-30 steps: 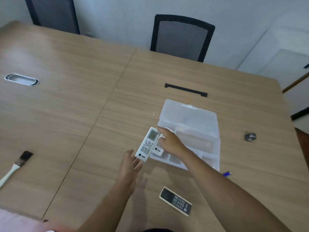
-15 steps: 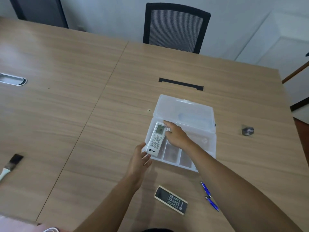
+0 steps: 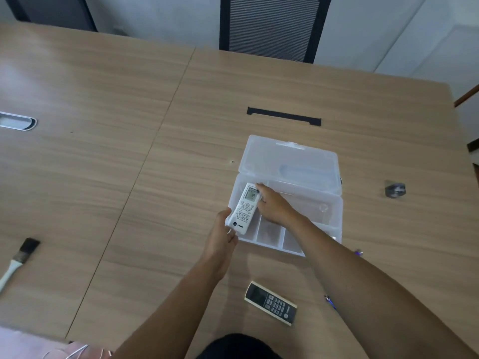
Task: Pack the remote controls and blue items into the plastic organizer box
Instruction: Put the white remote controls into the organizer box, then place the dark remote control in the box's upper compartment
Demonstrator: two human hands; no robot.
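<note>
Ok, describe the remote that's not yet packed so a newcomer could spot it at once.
Start at the clear plastic organizer box open on the wooden table. Nearer the person, between the two forearms, the dark remote lies flat on bare wood. Unlike the white remote in the box, it has a black face and cream edge.

Wooden table [image 3: 103,156], two panels w/ seam running from 12 o'clock down toward 7. Paintbrush [image 3: 18,257] at 8–9 o'clock near left edge, dark bristles pointing up-right, pale handle cut off by frame. Oval metal cable grommet [image 3: 16,121] at 9–10 o'clock, partly out of view. Black rectangular cable slot [image 3: 283,116] just above centre, approx 12–1 o'clock. Small dark grey object [image 3: 394,189] at 3 o'clock, blurred, can't ID. Black mesh-back chair [image 3: 272,24] at 12 o'clock, pushed up behind far table edge. Second dark chair back [image 3: 51,11] at 11 o'clock, mostly cropped. Pale wall [image 3: 160,19] behind. Pinkish fabric w/ thin white cord [image 3: 67,352] at 7 o'clock, bottom edge.
</note>
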